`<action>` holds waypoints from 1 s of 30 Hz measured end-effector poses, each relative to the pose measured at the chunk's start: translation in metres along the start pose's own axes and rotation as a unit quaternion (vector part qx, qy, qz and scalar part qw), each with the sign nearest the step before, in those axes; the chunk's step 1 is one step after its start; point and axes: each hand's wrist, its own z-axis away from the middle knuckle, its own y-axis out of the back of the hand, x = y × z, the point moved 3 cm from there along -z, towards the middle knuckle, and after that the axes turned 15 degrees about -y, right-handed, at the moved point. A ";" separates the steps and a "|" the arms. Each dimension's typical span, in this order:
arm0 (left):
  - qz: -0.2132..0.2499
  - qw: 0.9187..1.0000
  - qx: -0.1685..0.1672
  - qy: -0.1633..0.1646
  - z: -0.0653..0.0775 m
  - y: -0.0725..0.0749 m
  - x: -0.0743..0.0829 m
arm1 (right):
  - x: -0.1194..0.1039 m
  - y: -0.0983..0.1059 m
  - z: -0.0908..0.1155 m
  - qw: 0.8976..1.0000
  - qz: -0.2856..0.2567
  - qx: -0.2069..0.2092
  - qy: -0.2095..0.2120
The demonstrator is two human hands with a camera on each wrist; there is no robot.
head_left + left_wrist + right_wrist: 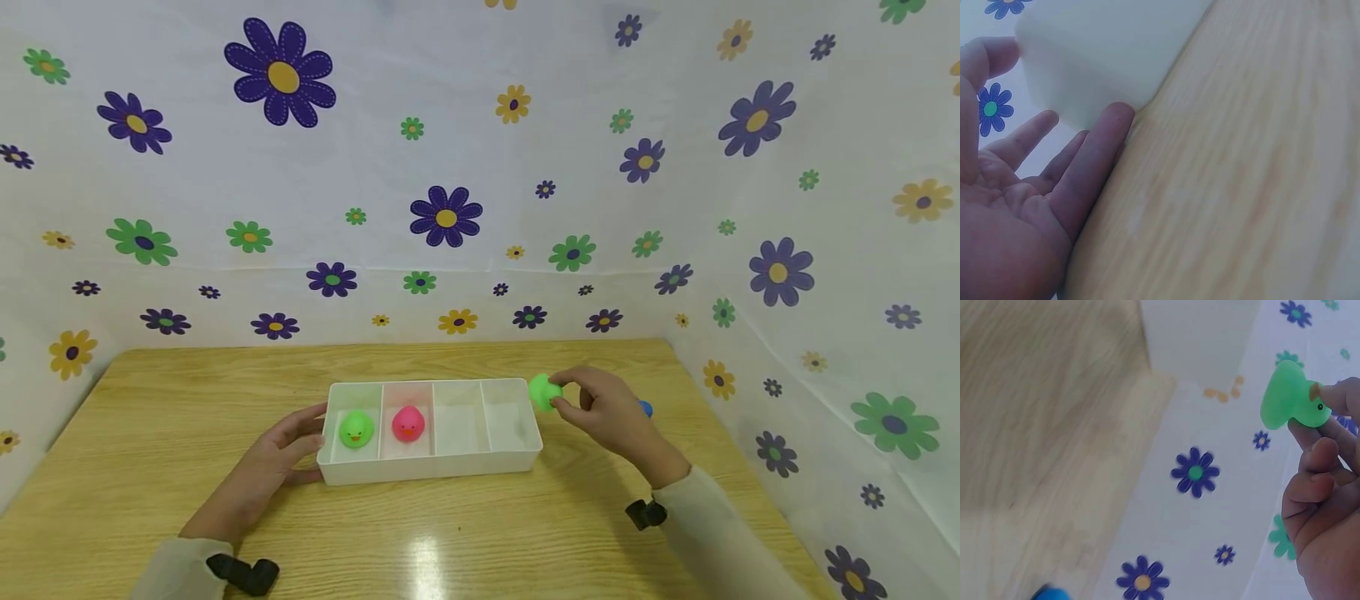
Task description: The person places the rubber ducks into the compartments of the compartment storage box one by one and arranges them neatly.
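Note:
A white four-compartment tray [431, 468] stands on the table. One green rubber duck [356, 431] sits in its leftmost compartment, and a pink rubber duck [408, 425] in the one beside it. My left hand [273, 458] is at the tray's left end, its fairly straight fingers and thumb touching the end wall [1079, 81]. Just past the tray's right end, my right hand [611, 412] pinches a second green rubber duck [542, 392] by the head. In the right wrist view that duck [1285, 400] is held up, its base facing away from the palm.
A small blue object [646, 408] lies on the wooden table [187, 392], mostly hidden behind my right hand. Flower-patterned white cloth [375, 150] hangs along the back and the right side of the table. Black straps with small devices [243, 575] circle both wrists.

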 end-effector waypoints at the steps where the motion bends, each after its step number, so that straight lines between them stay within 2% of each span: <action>1: 0.000 1.000 0.000 -0.001 0.000 0.000 0.000 | -0.006 -0.002 -0.002 1.000 -0.004 -0.002 0.007; 8: 0.002 1.000 -0.001 -0.002 0.000 0.001 0.000 | -0.042 -0.023 -0.014 0.999 0.013 -0.019 0.049; 14: 0.001 1.000 0.000 0.000 0.000 0.001 0.000 | -0.059 -0.047 -0.022 0.997 0.021 -0.037 0.067; 22: 0.000 1.000 0.000 -0.002 -0.001 0.000 -0.001 | -0.069 -0.074 -0.030 0.994 0.065 -0.066 0.049; 30: -0.005 1.000 0.003 -0.001 0.001 -0.001 0.001 | -0.069 -0.095 -0.038 0.985 0.138 -0.099 0.030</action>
